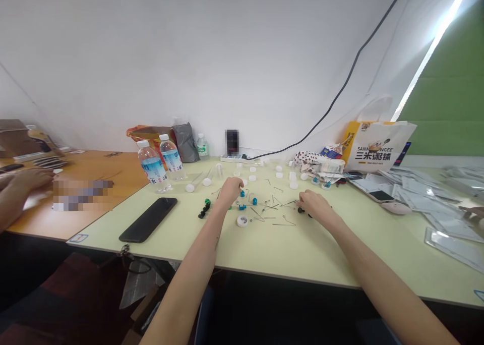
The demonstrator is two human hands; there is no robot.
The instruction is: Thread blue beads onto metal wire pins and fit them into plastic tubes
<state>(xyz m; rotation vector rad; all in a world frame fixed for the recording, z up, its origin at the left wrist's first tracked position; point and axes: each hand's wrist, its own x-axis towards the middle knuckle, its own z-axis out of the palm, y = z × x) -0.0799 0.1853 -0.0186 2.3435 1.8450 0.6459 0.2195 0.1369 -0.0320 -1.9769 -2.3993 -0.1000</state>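
Note:
My left hand point(230, 190) is over the middle of the table, its fingers bent together beside a white cap point(252, 178) and a blue plastic piece point(242, 193); what they hold, if anything, is hidden. My right hand point(313, 204) is curled low over the tabletop, fingertips close to small black wheels point(301, 210) and a thin metal rod point(289, 203). Its grip is too small to make out. Between the hands lie another blue piece point(254, 202), several bent metal rods point(269, 218) and a small white cup point(242, 221) with tiny parts. Black wheels point(204, 211) sit left of my left forearm.
A black phone point(148, 220) and two water bottles point(154, 167) stand left. Clear tubes point(191, 186) and white caps lie behind. At right are a paper bag point(374, 146), flat clear packets point(449, 219) and a mouse point(396, 208). Another person's hand point(32, 179) is far left.

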